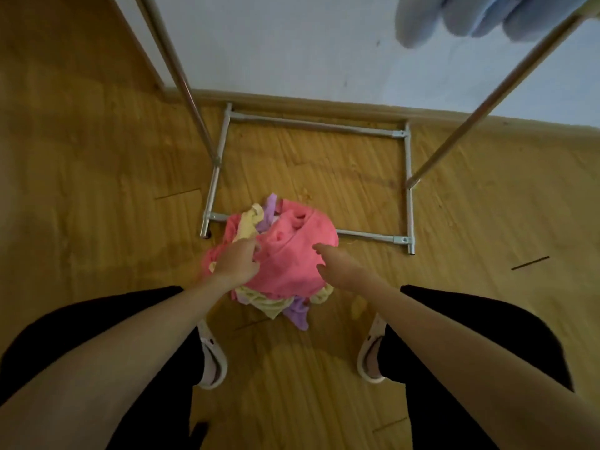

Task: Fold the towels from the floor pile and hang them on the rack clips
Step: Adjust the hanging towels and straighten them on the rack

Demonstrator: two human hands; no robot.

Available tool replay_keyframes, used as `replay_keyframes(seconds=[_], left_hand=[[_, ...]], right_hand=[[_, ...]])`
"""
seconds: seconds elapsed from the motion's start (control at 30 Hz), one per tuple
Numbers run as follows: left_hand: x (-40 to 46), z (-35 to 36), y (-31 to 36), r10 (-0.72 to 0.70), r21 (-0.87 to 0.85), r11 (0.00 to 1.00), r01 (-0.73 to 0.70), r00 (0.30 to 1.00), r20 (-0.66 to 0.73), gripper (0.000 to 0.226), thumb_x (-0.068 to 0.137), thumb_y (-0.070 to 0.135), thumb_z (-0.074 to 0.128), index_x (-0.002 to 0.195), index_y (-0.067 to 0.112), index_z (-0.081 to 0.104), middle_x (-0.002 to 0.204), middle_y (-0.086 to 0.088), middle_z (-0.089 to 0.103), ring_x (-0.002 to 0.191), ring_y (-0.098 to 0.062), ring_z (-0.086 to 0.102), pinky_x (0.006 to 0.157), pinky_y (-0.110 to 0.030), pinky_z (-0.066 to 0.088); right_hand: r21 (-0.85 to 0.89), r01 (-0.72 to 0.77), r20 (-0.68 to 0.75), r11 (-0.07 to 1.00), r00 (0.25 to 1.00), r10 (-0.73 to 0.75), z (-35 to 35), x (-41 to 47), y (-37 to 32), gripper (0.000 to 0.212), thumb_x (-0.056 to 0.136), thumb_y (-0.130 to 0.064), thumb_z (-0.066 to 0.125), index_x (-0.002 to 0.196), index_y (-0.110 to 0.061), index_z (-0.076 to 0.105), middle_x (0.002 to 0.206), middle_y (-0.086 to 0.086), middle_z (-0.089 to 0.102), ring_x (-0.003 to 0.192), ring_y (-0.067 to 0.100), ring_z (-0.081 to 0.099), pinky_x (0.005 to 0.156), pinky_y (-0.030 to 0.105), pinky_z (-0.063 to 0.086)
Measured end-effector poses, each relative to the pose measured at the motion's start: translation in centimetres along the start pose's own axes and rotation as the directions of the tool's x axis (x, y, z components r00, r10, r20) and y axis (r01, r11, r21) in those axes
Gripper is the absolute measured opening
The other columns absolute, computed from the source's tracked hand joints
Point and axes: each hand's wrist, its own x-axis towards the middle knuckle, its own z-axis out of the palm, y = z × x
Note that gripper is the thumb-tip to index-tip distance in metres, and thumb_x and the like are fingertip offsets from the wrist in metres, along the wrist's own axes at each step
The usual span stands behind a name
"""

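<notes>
Reaching down: a person stands over a pile of towels (276,258) on the wooden floor (97,190).
Pile: it sits between the person's feet and the front bar of the rack (311,125), touching that bar.
Pink towel (289,254): it lies on top of the pile, all bunched up.
Other towels: yellow towels (248,225) and purple towels (297,311) poke out around and under the pink one.
Left hand (237,263): its fingers are curled and dig into the pink towel, grabbing a bunch of it.
Right hand (337,264): its fingers are bent a little and rest on the pink towel; I cannot tell if it has hold of the cloth.
Rack: its metal frame stands on the floor by the white wall (308,43), with two poles going up.
Blue cloth (480,17): it hangs at the top right by the rack pole.
Feet: white sandals (212,358), one on each side.
</notes>
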Motion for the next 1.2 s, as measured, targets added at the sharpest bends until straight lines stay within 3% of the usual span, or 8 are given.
replay_keyframes(seconds=[0.27, 0.43, 0.6, 0.73, 0.87, 1.03, 1.13, 1.2], left_hand=[[1.9, 6.9, -5.9, -0.088, -0.005, 0.996, 0.089, 0.988, 0.129, 0.037, 0.084, 0.015, 0.068, 0.117, 0.009, 0.054, 0.116, -0.006, 0.058, 0.108, -0.024, 0.057, 0.090, -0.040, 0.049], [2.6, 7.0, -7.2, -0.045, 0.140, 0.989, 0.040, 0.998, 0.033, 0.006, 0.087, 0.014, 0.059, 0.093, 0.013, 0.061, 0.095, -0.003, 0.065, 0.087, -0.024, 0.062, 0.073, -0.040, 0.052], [0.9, 5.3, -7.5, 0.026, -0.051, 0.998, -0.025, 0.999, 0.022, 0.010, 0.092, 0.012, 0.052, 0.084, 0.011, 0.046, 0.064, 0.001, 0.050, 0.053, -0.014, 0.048, 0.047, -0.024, 0.033], [-0.9, 3.7, -5.4, 0.140, -0.040, 0.989, -0.144, 0.986, -0.094, 0.017, 0.097, 0.024, 0.049, 0.090, 0.010, 0.043, 0.055, 0.009, 0.040, 0.041, -0.003, 0.036, 0.038, -0.020, 0.026], [-2.0, 2.0, -3.5, 0.180, -0.078, 0.980, -0.186, 0.981, -0.077, 0.039, 0.084, 0.052, 0.059, 0.081, 0.015, 0.046, 0.058, 0.008, 0.048, 0.046, -0.008, 0.044, 0.043, -0.023, 0.031], [-2.7, -1.6, -2.5, 0.195, -0.154, 0.970, -0.186, 0.979, 0.051, 0.047, 0.076, 0.043, 0.073, 0.053, 0.018, 0.041, 0.050, 0.007, 0.034, 0.046, -0.009, 0.029, 0.051, -0.026, 0.025], [-3.1, -5.3, -2.0, 0.122, -0.240, 0.965, -0.110, 0.992, 0.036, 0.054, 0.066, 0.049, 0.075, 0.064, -0.003, 0.060, 0.056, -0.005, 0.044, 0.052, -0.015, 0.038, 0.053, -0.024, 0.029], [-4.0, -8.5, -0.3, 0.076, -0.359, 0.930, -0.073, 0.997, -0.006, 0.044, 0.064, 0.040, 0.078, 0.076, 0.000, 0.067, 0.066, -0.002, 0.057, 0.060, -0.012, 0.050, 0.057, -0.019, 0.039]], right_hand=[[-0.040, 0.180, 0.034, 0.983, 0.983, -0.179, 6.0, 5.6, -2.6, 0.064, 0.087, 0.002, 0.045, 0.147, -0.012, 0.028, 0.149, 0.009, 0.035, 0.128, 0.030, 0.044, 0.100, 0.041, 0.042], [-0.066, 0.232, 0.054, 0.970, 0.972, -0.229, 7.2, 7.8, -3.9, 0.065, 0.089, 0.001, 0.042, 0.149, -0.016, 0.023, 0.156, 0.001, 0.022, 0.131, 0.025, 0.040, 0.100, 0.035, 0.039], [-0.075, 0.293, 0.079, 0.953, 0.955, -0.287, 7.8, 8.5, -4.3, 0.031, 0.089, -0.013, 0.055, 0.118, -0.001, 0.057, 0.128, 0.019, 0.054, 0.109, 0.034, 0.056, 0.089, 0.042, 0.044], [-0.004, 0.297, -0.103, 0.955, 0.950, -0.295, 6.1, 6.7, -4.4, 0.026, 0.092, -0.015, 0.053, 0.110, 0.001, 0.059, 0.104, 0.018, 0.063, 0.090, 0.031, 0.059, 0.076, 0.040, 0.044], [0.070, 0.209, -0.193, 0.975, 0.962, -0.192, 2.9, 3.6, -2.7, 0.012, 0.087, -0.009, 0.054, 0.075, -0.007, 0.050, 0.073, 0.008, 0.051, 0.066, 0.023, 0.047, 0.058, 0.030, 0.030], [0.214, 0.144, -0.350, 0.966, 0.935, -0.061, -0.5, -1.0, -0.8, 0.017, 0.082, -0.007, 0.057, 0.067, -0.007, 0.048, 0.057, -0.001, 0.045, 0.054, 0.015, 0.040, 0.048, 0.025, 0.027], [0.285, 0.158, -0.414, 0.945, 0.910, -0.027, -1.8, -3.4, -1.0, 0.019, 0.081, -0.004, 0.056, 0.065, -0.010, 0.048, 0.057, -0.002, 0.046, 0.052, 0.010, 0.041, 0.050, 0.019, 0.030], [0.332, 0.160, -0.451, 0.930, 0.892, 0.008, -2.6, -4.8, -1.2, 0.016, 0.081, -0.003, 0.056, 0.067, -0.006, 0.051, 0.059, 0.005, 0.054, 0.055, 0.019, 0.049, 0.054, 0.024, 0.038]])
